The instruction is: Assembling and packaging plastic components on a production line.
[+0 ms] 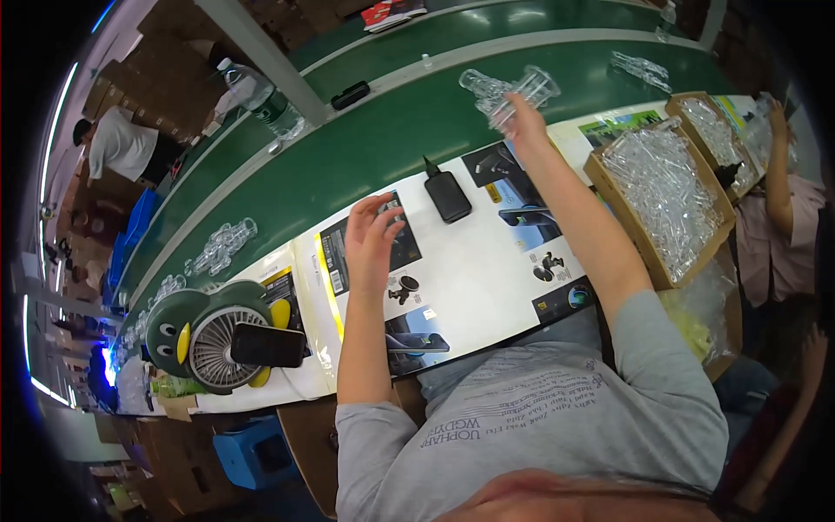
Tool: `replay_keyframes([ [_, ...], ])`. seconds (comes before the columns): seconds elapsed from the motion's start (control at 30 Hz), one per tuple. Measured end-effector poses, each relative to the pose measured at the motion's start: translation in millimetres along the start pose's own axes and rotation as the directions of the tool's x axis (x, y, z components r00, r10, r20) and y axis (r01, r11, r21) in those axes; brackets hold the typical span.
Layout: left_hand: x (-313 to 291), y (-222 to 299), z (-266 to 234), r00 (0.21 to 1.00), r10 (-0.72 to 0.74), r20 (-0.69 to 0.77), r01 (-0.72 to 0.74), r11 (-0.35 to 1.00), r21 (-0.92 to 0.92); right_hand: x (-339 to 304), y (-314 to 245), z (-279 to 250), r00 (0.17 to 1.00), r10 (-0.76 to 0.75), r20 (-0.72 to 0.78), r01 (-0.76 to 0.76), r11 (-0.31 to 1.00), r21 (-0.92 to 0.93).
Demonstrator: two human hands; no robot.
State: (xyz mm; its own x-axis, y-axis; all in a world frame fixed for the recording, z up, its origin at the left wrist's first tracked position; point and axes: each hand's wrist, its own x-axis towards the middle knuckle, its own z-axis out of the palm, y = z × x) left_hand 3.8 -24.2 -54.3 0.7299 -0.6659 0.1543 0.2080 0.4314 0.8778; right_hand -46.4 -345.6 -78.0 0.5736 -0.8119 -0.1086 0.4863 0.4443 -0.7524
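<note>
My right hand (526, 129) reaches forward over the green belt. Its fingers are closed round a clear plastic piece (502, 111), whose exact kind I cannot make out. Against that piece lie more clear plastic parts (537, 85), some tube-like, on the belt. My left hand (369, 244) is raised above the white printed sheet at the bench's middle, its fingers apart and bent, holding nothing. Between the two hands sits a small black device (448, 196) with a short pointed end.
At right stands a cardboard box (654, 204) heaped with clear parts, with another box (713, 130) behind. A penguin-shaped fan (222, 339) with a phone (268, 345) against it stands left. Clear parts (224, 246) lie on the belt. A water bottle (261, 98) stands beyond; co-workers flank the line.
</note>
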Motion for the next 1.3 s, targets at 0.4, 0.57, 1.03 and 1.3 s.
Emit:
replay_keyframes([
  [0.4,3.4,-0.4,-11.7,0.998,-0.056,0.018,0.057,0.997,-0.057,78.9,-13.3,-56.6,0.986,0.145,0.088,-0.153,0.985,0.086],
  [0.57,-2.6,2.3,-21.0,0.999,-0.05,0.019,0.051,0.997,-0.051,34.8,-3.1,-10.7,0.908,0.336,0.252,-0.324,0.942,-0.089],
  [1.03,4.4,-8.9,-32.7,0.984,-0.179,-0.024,0.179,0.984,0.004,-15.7,11.6,26.8,0.952,0.121,0.281,-0.119,0.993,-0.025],
  [1.3,11.6,-30.2,-31.3,0.932,-0.358,-0.062,0.281,0.818,-0.502,-164.3,30.0,39.2,0.596,0.111,0.795,0.601,0.595,-0.534],
])
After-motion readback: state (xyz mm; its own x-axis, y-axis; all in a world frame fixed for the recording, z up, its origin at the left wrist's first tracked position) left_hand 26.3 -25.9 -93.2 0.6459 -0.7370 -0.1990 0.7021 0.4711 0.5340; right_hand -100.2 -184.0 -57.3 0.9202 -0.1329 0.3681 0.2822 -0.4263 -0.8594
